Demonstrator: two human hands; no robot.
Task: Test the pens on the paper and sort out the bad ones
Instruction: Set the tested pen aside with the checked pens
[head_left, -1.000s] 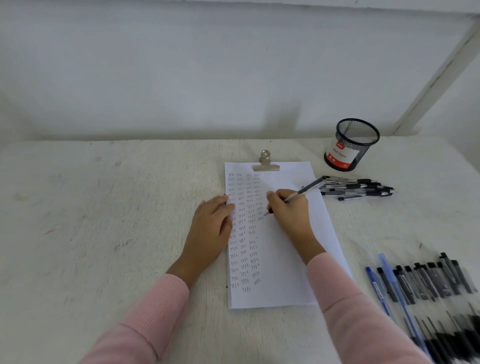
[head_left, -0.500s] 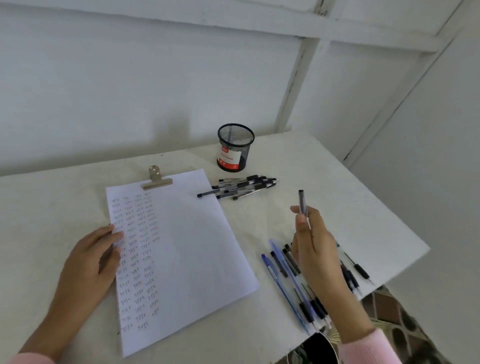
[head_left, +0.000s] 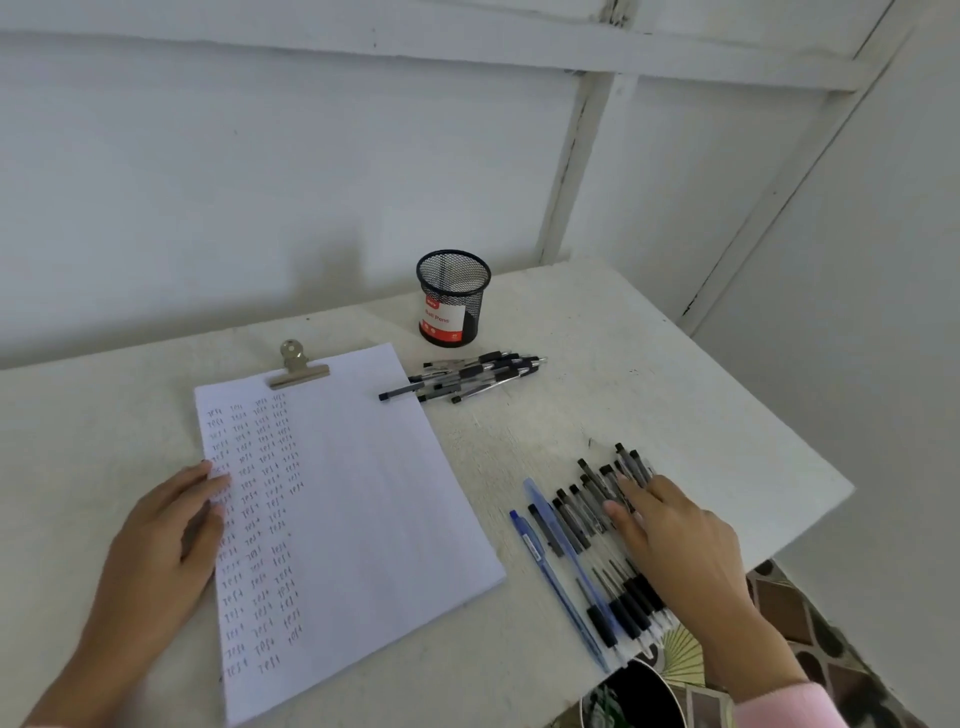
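Observation:
A white sheet of paper (head_left: 363, 493) under a metal clip (head_left: 296, 366) lies on the table, its left part filled with columns of small handwritten test words. My left hand (head_left: 156, 540) rests flat on the paper's left edge. My right hand (head_left: 675, 535) lies palm down over a row of several black pens (head_left: 576, 525) at the table's right front edge, fingers stretched out and touching them. I see no pen gripped in it. Two blue pens (head_left: 540, 556) lie at the left of that row. A smaller pile of black pens (head_left: 467, 376) sits beside the paper's top right corner.
A black mesh pen cup (head_left: 453, 299) with a red and white label stands behind the small pile, near the white wall. The white table (head_left: 649, 374) ends just right of the pen row, with patterned floor (head_left: 810, 623) and a dark round container (head_left: 639, 696) below.
My right hand stopped writing, lifted the pen off the paper, carried it right and came down onto the pen row. The view turned right. My left hand stayed on the paper.

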